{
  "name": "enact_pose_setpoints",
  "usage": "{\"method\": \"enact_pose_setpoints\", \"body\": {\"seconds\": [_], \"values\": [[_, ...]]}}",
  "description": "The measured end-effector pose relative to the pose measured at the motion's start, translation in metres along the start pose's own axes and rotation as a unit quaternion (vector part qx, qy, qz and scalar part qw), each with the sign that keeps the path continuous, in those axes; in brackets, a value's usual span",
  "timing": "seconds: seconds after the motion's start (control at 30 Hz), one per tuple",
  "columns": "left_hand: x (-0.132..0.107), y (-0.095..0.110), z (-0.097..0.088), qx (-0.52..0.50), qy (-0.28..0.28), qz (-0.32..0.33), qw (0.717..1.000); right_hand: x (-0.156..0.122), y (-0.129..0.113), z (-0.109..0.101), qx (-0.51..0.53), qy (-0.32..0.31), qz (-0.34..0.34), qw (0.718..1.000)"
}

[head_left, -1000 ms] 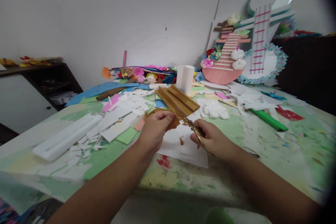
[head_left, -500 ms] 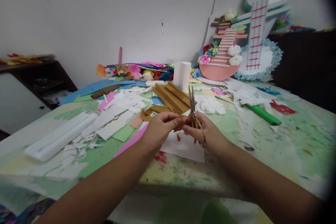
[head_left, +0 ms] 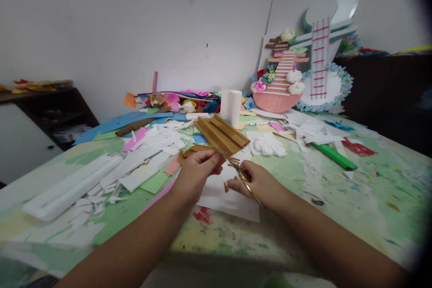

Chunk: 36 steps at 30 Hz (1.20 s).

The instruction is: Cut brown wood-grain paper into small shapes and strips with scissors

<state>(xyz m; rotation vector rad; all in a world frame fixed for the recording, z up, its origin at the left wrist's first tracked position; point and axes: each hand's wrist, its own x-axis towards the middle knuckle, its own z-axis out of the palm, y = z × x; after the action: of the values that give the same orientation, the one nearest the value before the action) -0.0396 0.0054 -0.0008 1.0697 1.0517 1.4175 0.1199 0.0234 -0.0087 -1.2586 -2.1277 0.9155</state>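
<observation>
Bare hands (head_left: 195,173), bare wrists (head_left: 178,194), bare tapering forearms (head_left: 135,234).

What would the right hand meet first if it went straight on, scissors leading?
Probably the brown paper pinched in the left hand; the scissors point towards it and may already touch it, though depth is unclear.

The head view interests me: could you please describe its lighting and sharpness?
Head view: black vignetting at the right-hand corners; a bright glint on the right edge of the white board; shade below the front edge of the table; the scissors slightly soft.
</observation>
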Motion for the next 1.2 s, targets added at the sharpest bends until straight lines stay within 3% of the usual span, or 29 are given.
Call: {"method": "enact_pose_setpoints", "body": {"seconds": [0.37, 0.63, 0.93, 1.07, 1.2], "values": [[-0.003, -0.005, 0.002, 0.017, -0.028, 0.004, 0.999, 0.0, 0.001, 0.006, 0.013, -0.019, -0.083, 0.996], [-0.004, -0.005, 0.003, 0.002, -0.037, -0.003, 0.999, 0.0, 0.0, 0.005, -0.047, 0.002, -0.049, 0.998], [-0.005, -0.004, 0.003, -0.028, -0.034, -0.024, 0.999, 0.003, 0.001, 0.001, -0.087, 0.011, -0.065, 0.994], [-0.005, -0.003, 0.003, -0.051, -0.021, -0.037, 0.998, 0.004, 0.006, 0.001, -0.034, 0.02, -0.037, 0.999], [-0.002, -0.004, 0.003, -0.037, 0.023, -0.062, 0.997, 0.005, 0.008, 0.001, 0.124, 0.019, 0.007, 0.992]]}}
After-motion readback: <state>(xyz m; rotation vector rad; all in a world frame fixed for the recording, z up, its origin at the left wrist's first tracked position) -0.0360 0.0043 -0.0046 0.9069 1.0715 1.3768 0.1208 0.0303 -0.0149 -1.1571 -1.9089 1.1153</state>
